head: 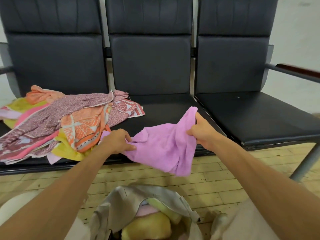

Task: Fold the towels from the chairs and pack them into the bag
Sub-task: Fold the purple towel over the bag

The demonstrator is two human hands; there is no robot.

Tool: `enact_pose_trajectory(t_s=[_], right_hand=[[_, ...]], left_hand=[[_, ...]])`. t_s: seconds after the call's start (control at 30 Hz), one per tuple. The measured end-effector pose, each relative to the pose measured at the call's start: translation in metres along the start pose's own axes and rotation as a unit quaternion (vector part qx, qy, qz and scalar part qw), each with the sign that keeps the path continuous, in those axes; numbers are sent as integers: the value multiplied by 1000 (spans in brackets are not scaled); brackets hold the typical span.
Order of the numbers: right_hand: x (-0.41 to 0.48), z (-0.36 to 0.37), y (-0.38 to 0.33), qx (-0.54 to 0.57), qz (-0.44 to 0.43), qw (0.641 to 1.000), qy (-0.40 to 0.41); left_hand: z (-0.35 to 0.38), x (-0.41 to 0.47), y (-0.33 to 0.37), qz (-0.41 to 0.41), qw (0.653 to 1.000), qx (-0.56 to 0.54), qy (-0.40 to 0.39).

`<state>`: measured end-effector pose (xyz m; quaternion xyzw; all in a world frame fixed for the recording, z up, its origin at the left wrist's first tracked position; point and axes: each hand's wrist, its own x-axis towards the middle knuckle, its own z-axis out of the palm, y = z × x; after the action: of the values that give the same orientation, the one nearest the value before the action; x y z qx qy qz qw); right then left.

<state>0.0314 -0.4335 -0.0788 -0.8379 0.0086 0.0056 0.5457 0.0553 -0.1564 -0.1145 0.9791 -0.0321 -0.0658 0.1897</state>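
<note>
On my feed the left hand (117,141) has its fingers curled in tight, pinching the near left edge of the purple towel (166,144) between thumb and fingertips, with the knuckles turned up toward me. The right hand (200,131) is closed in a fist round a bunched upper corner of the same towel, and a flap of cloth sticks up above the fist. I see no gap in either grip; both hands are holding cloth and nothing else. Both forearms reach forward from the bottom of the view, bare and nearly straight. The right hand sits a little farther out and higher than the left, so the towel is stretched loosely between them rather than flat. It hangs crumpled over the front edge of the middle seat of the dark chairs (150,66), and its lower part dangles above the wooden floor (216,170). A pile of towels (57,122) in orange, pink, yellow and a maroon print lies heaped on the left seat, spilling onto the middle one, just beside the left hand. The grey bag (117,201) sits open on the floor between my view and the chairs, directly below the arms. A yellow towel (149,226) and some pale pink cloth show inside it.
</note>
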Motion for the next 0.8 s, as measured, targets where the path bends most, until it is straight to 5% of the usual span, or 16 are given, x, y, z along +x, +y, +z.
enact_pose_trajectory(t_s=[0.1,0.3,0.4,0.5,0.8], right_hand=[[-2,-5,-1,-112,-24,993,31],[-3,-5,-4,-94,-23,994,58],[-1,-3,-2,-53,-4,997,52],[3,0,2,-23,24,998,44],[10,2,10,13,40,999,33]], left_hand=[[-17,-5,-1,24,999,-43,4],[-20,-5,11,14,980,-197,-10],[-3,-6,10,92,988,-85,-87],[13,-3,8,148,985,86,-29],[31,-6,15,140,972,188,18]])
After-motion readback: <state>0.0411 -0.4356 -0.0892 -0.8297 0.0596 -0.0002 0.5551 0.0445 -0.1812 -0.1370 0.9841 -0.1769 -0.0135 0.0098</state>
